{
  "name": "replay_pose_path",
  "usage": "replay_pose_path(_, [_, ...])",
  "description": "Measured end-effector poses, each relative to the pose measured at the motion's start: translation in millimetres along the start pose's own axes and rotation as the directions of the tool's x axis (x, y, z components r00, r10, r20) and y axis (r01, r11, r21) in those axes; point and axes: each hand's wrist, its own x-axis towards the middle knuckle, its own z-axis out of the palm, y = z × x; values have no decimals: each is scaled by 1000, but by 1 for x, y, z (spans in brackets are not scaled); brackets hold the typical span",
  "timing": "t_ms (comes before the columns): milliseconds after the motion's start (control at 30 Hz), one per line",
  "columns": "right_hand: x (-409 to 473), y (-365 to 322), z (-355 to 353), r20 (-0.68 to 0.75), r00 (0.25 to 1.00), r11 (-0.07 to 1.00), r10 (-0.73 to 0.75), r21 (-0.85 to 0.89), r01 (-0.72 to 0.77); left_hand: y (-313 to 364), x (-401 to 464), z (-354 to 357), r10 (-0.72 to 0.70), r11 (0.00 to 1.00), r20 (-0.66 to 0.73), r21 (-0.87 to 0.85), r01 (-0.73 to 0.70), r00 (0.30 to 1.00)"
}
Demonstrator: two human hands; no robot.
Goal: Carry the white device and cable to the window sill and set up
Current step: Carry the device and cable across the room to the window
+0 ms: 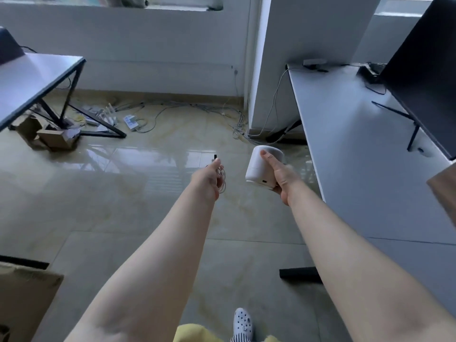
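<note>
1. Carry step under way: right hand [280, 177], grip closed round white device [263, 167]; left hand [209, 177], grip closed on coiled cable [222, 180].
2. Both held over the floor, window sill [177, 8] far ahead; next: walk on, then lift onto it.

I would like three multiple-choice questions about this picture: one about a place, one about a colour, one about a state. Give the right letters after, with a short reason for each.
1. Where is the black monitor?
A. on the floor
B. on the desk at the right
C. on the window sill

2. What colour is the device in the right hand?
A. white
B. red
C. black

3. How is the cable now?
A. plugged into the device
B. lying on the floor
C. bunched in the left hand

Answers:
1 B, its stand rests on the right desk.
2 A, its body is plainly white.
3 C, its loops hang from the closed fingers.
</note>
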Motion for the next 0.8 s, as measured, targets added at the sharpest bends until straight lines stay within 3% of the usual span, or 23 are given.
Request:
replay_pose_path(367, [136,-47,89,75,996,996,48,-77,-42,89,107,5,1,989,-58,-147,-10,998])
replay_pose_path(800, [303,-119,235,60,996,997,64,-53,-61,243,287,-3,-56,997,-46,-57,53,997])
